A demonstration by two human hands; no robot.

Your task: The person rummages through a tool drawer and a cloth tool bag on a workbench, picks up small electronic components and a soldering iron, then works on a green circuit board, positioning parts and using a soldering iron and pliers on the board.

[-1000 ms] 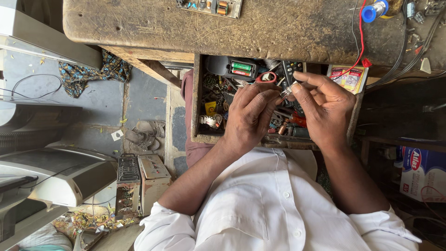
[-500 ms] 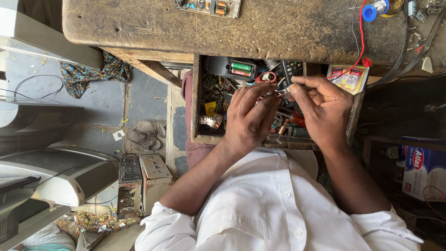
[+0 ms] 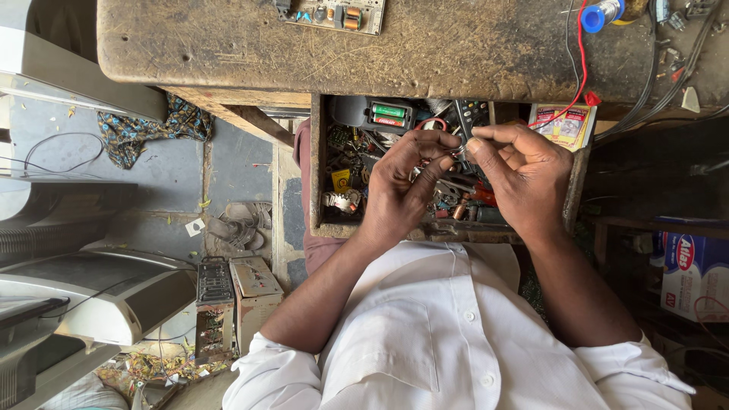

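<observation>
Both hands work above an open wooden drawer (image 3: 317,175) pulled out from under a worn wooden workbench (image 3: 456,53). The left hand (image 3: 402,190) and the right hand (image 3: 524,178) meet at their fingertips over the middle of the drawer. Between them sits a small metal part (image 3: 459,152); the thumb and forefinger of each hand are pinched closed on it. The part is too small to identify further. The remaining fingers of both hands are curled inward.

The drawer is filled with loose electronic scrap: a black battery holder (image 3: 389,115) with two cells lies near the back edge, a yellow component (image 3: 341,179) lies to the left of the left hand, and a dark remote control (image 3: 471,115) lies just behind the fingertips. A small printed packet (image 3: 566,125) rests at the right rear corner of the drawer.

On the workbench, a circuit board (image 3: 334,14) lies at the far edge. A red wire (image 3: 582,61) runs across the benchtop toward the drawer, next to a blue-capped container (image 3: 600,15).

The person wears a white shirt (image 3: 425,334) with the sleeves rolled up. A pair of sandals (image 3: 239,224) lies on the floor to the left.
</observation>
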